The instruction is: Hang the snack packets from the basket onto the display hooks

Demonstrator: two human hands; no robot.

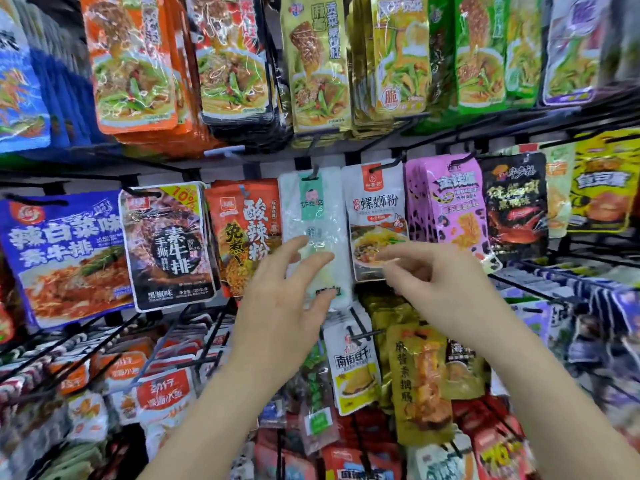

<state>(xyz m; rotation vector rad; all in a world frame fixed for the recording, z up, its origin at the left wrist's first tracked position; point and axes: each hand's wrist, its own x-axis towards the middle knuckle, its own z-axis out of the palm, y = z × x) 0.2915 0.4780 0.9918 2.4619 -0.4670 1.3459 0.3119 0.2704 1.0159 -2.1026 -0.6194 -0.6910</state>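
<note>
The left hand makes a wide grip, fingers spread and nearly straight, their tips lying in front of the lower half of a pale, see-through snack packet. Whether they press on it I cannot tell. The right hand makes a narrow grip, fingers loosely curled, thumb and forefinger close together before the bottom edge of a white noodle packet, holding nothing. The pale packet hangs upright from a black display hook in the middle row, and the white one hangs just beside it on its own hook. An orange-red packet hangs to their left, pink packets to their right. More packets fill the rows above and below, a yellow-and-white one between the forearms.
</note>
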